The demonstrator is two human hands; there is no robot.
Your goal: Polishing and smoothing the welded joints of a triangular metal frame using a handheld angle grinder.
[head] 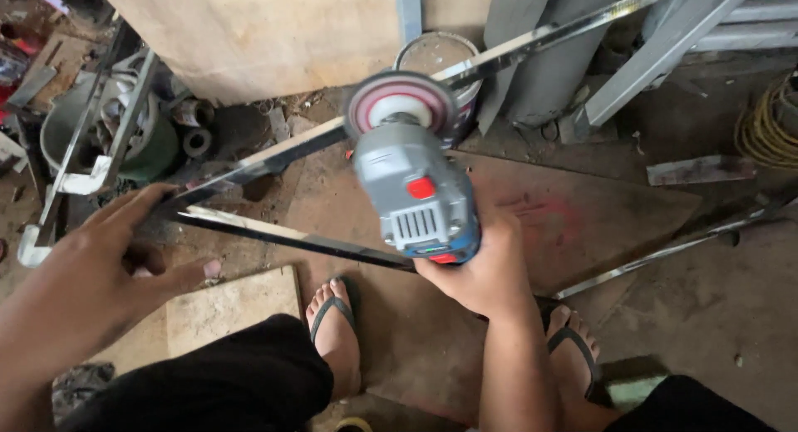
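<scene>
Grinder [416,187] upright, disc up, bar [332,137] diagonal

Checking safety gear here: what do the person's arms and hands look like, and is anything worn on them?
Both hands are bare: the left hand and right hand have no gloves, and the forearms show no sleeves, watch or rings.

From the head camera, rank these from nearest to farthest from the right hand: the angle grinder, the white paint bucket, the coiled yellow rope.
1. Angle grinder: gripped in the right hand.
2. White paint bucket: beyond the grinder's disc, upper centre.
3. Coiled yellow rope: far right edge.
</scene>
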